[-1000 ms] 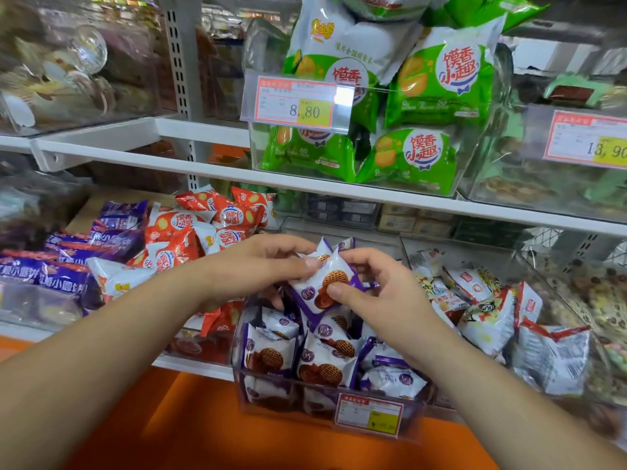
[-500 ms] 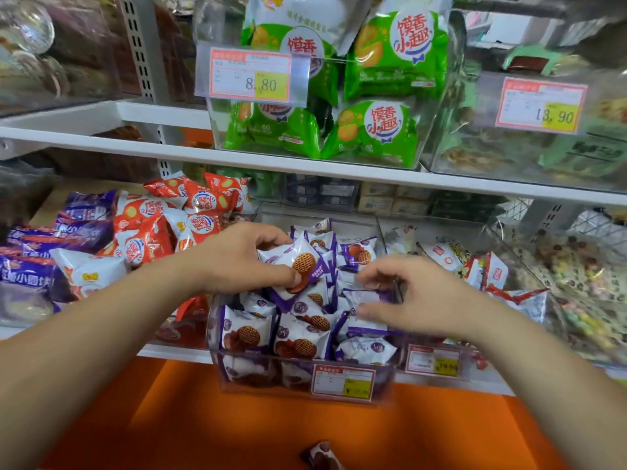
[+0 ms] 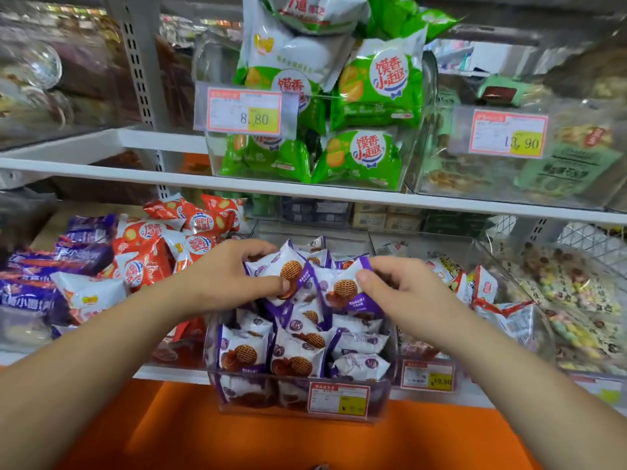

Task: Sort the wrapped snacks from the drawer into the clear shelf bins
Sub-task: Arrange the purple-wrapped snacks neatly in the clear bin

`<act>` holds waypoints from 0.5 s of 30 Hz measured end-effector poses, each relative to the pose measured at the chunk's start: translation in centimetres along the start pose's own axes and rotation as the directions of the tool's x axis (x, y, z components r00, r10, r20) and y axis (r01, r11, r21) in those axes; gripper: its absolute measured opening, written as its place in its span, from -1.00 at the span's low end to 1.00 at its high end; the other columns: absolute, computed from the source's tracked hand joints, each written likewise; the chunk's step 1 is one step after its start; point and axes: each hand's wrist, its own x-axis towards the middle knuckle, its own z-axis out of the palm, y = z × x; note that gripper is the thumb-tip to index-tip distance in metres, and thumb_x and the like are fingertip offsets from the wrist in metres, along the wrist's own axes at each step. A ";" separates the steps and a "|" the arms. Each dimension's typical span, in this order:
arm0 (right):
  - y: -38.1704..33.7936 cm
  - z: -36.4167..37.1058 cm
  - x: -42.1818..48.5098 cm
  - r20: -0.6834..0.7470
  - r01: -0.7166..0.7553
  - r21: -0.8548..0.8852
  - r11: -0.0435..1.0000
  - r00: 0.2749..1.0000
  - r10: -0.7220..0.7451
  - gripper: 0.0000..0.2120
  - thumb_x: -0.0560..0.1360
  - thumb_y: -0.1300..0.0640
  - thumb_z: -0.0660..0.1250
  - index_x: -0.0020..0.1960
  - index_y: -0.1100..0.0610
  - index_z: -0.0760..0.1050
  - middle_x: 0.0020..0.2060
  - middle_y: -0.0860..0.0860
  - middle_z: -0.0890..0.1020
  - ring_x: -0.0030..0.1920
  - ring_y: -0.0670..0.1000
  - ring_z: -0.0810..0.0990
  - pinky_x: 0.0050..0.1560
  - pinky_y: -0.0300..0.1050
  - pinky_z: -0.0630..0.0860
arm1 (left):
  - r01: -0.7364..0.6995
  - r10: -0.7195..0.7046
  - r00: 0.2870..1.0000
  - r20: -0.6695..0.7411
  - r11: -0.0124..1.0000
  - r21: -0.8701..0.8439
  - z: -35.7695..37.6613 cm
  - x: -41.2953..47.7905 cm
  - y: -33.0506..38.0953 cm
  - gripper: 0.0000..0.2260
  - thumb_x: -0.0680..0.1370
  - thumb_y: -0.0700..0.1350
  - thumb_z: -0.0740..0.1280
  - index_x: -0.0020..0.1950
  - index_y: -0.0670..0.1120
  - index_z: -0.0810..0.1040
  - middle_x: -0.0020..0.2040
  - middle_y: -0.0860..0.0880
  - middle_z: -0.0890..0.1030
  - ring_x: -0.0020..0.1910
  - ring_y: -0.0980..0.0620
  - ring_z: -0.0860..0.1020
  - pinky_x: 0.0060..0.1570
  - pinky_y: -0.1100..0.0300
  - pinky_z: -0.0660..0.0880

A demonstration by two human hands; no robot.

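A clear shelf bin (image 3: 237,391) on the lower shelf is heaped with several white-and-purple wrapped waffle cookie packs (image 3: 295,354). My left hand (image 3: 224,279) pinches one such pack (image 3: 271,266) over the back of the heap, thumb on its front. My right hand (image 3: 397,290) pinches a second purple pack (image 3: 339,293) beside it, thumb on the wrapper's upper right corner. Both packs touch the top of the pile. The drawer is out of view.
Red and white snack bags (image 3: 152,245) and purple bags (image 3: 37,283) lie to the left. A clear bin of red-trimmed packs (image 3: 481,293) stands to the right. Green bags (image 3: 366,157) fill a bin on the white shelf (image 3: 135,174) above. An orange panel (image 3: 190,432) runs below.
My right hand has taken hold of a second purple pack and lifted it beside the left hand's pack. The left hand keeps its pack. The view has shifted slightly.
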 end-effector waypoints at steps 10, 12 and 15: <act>-1.8 5.3 1.9 0.093 -0.200 0.494 0.846 0.980 0.177 -0.84 0.69 0.10 0.24 0.11 0.08 0.59 -0.04 0.29 0.68 -0.23 0.18 0.69 -0.03 0.21 0.68 | 0.010 -0.009 0.990 0.140 1.000 -0.011 -0.9 -1.3 -0.8 -0.49 0.37 0.17 0.59 0.27 0.24 0.53 0.14 0.13 0.67 0.01 0.03 0.70 0.08 -0.07 0.64; -2.2 6.1 2.0 0.101 -0.153 0.426 0.892 0.987 0.121 -0.84 0.68 0.03 0.25 0.02 0.04 0.57 -0.11 0.40 0.57 -0.26 0.15 0.58 -0.06 0.24 0.65 | 0.001 0.002 0.984 0.177 1.000 -0.014 -0.9 -1.3 -0.8 -0.48 0.40 -0.01 0.62 0.30 0.22 0.52 0.14 0.15 0.68 0.06 0.10 0.69 0.14 -0.02 0.63; -2.5 6.6 2.1 0.104 -0.093 0.282 0.955 0.992 0.067 -0.80 0.68 0.03 0.25 -0.06 0.10 0.50 -0.28 0.18 0.42 -0.34 0.01 0.37 -0.32 -0.11 0.38 | 0.009 -0.015 0.967 0.253 1.000 0.024 -1.1 -1.5 -0.7 -0.33 0.39 -0.13 0.63 0.40 0.20 0.45 0.15 0.17 0.67 0.08 0.19 0.67 0.18 0.10 0.61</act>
